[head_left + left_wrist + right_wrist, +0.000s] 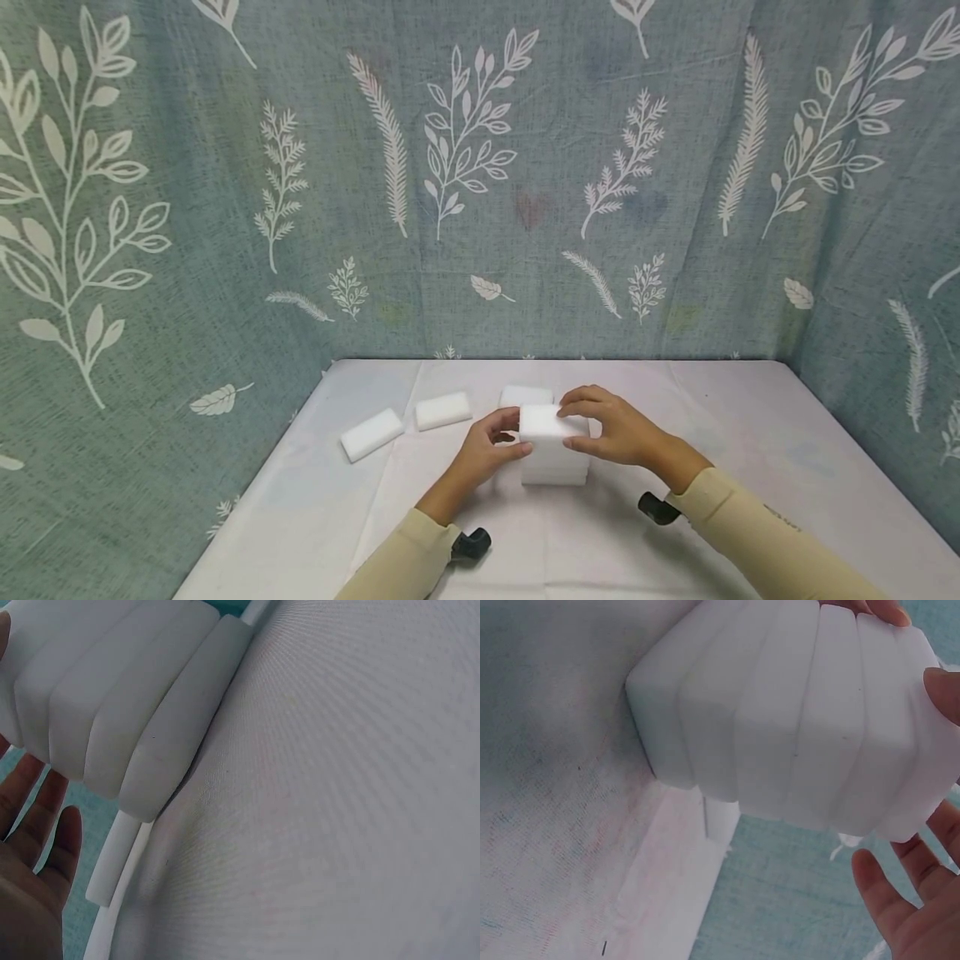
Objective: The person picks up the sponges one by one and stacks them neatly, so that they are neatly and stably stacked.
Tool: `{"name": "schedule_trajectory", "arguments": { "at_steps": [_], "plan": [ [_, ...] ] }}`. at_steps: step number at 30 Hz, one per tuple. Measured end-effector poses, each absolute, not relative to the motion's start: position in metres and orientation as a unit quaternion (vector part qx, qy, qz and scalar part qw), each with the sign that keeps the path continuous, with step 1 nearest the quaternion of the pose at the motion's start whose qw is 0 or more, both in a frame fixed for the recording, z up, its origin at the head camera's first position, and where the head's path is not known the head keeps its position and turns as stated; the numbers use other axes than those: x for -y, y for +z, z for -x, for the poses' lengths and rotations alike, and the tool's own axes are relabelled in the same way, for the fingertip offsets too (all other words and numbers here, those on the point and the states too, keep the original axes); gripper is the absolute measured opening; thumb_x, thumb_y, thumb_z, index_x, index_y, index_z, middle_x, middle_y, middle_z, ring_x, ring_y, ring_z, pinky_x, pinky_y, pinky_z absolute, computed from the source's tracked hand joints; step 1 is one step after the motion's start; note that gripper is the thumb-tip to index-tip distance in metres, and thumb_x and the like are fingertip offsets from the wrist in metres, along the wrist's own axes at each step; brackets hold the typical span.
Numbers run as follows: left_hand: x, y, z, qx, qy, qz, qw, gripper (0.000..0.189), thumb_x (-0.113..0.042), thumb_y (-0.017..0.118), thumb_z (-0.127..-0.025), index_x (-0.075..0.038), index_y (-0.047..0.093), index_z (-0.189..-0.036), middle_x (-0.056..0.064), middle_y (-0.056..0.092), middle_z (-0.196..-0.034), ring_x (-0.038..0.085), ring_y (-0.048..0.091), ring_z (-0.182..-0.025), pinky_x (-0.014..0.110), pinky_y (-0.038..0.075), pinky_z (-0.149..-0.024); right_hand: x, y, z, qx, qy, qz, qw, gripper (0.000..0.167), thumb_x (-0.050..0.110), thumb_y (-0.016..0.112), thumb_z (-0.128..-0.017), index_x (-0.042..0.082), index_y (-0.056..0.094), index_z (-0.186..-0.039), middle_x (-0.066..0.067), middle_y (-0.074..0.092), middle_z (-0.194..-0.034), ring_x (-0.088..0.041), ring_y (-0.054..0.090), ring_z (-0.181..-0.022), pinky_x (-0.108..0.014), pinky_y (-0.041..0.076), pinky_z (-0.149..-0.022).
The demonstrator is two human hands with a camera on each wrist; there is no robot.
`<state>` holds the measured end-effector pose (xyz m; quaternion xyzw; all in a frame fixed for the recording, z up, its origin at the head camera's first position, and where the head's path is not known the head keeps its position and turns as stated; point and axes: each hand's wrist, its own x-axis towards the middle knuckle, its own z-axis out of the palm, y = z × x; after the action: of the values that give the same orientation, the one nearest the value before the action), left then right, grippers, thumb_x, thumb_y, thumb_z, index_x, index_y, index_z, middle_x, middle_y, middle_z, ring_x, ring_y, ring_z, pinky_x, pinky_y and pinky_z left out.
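Note:
A stack of several white sponge blocks stands on the table, its layers seen edge-on in both wrist views. My left hand holds the upper left end of the stack, thumb at the near side and fingers toward the back. From the right, my right hand grips the top sponge block, thumb on its near face and fingers at the far edge. In the right wrist view the little finger stays apart from the stack. Parts of both hands' fingertips are hidden behind the blocks.
Two loose white sponge blocks lie to the left, a tilted one and another. One more white block shows behind the stack. The pale tablecloth reaches a leaf-patterned curtain at the back and sides.

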<state>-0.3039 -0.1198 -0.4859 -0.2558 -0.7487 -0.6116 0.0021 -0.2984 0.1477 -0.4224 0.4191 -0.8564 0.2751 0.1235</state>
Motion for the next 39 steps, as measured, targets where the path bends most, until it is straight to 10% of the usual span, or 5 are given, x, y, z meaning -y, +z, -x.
{"name": "schedule_trajectory", "arguments": {
  "at_steps": [10,39],
  "plan": [
    [0.119,-0.494,0.308,0.754,-0.608,0.248,0.016,0.052,-0.022,0.079,-0.083,-0.015,0.059,-0.130,0.001,0.065,-0.116,0.019,0.058,-0.109,0.045,0.046,-0.095,-0.150,-0.422,0.299,0.860,0.273,-0.413,0.122,0.035,0.029,0.077,-0.085,0.018,0.068,-0.117,0.001,0.056,-0.127,-0.022,0.051,-0.120,-0.047,0.047,-0.094],
    [0.119,-0.465,0.287,0.741,-0.617,0.264,0.006,0.055,-0.016,0.079,-0.083,-0.002,0.056,-0.132,0.012,0.064,-0.116,0.025,0.058,-0.109,0.060,0.040,-0.095,-0.154,-0.432,0.298,0.854,0.321,-0.391,0.122,0.055,0.040,0.077,-0.083,0.015,0.061,-0.130,-0.001,0.053,-0.136,-0.023,0.049,-0.125,-0.049,0.045,-0.096]
  ]
}}
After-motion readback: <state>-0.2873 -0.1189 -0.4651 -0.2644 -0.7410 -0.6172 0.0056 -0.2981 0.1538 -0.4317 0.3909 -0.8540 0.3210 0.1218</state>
